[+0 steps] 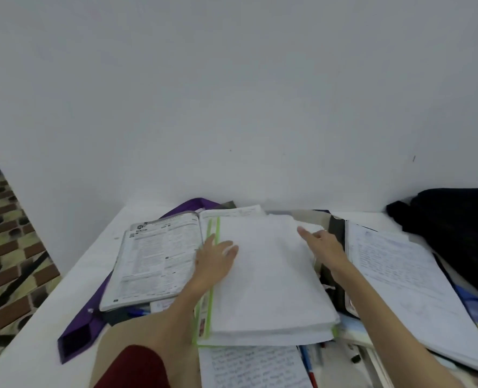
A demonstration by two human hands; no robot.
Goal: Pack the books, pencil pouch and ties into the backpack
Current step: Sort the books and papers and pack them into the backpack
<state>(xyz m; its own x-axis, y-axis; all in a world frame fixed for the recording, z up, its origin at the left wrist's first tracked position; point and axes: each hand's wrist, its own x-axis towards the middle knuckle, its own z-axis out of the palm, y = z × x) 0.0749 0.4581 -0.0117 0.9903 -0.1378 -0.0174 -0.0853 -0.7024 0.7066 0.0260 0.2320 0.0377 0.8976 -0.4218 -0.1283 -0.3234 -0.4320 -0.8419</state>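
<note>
- The thick white paper stack in a green-edged clear folder (263, 275) lies mid-table, over an open printed textbook (153, 259) and a long purple tie (81, 329).
- The left hand (215, 259) rests flat on the stack's left edge, fingers straight, grasping nothing.
- The right hand (323, 245) lies on its far right corner, fingers extended; whether the thumb pinches pages, I cannot tell.
- Risk: loose sheets may fan out or slide if lifted by one edge.
- The black backpack (456, 233) sits at the far right, well apart.
</note>
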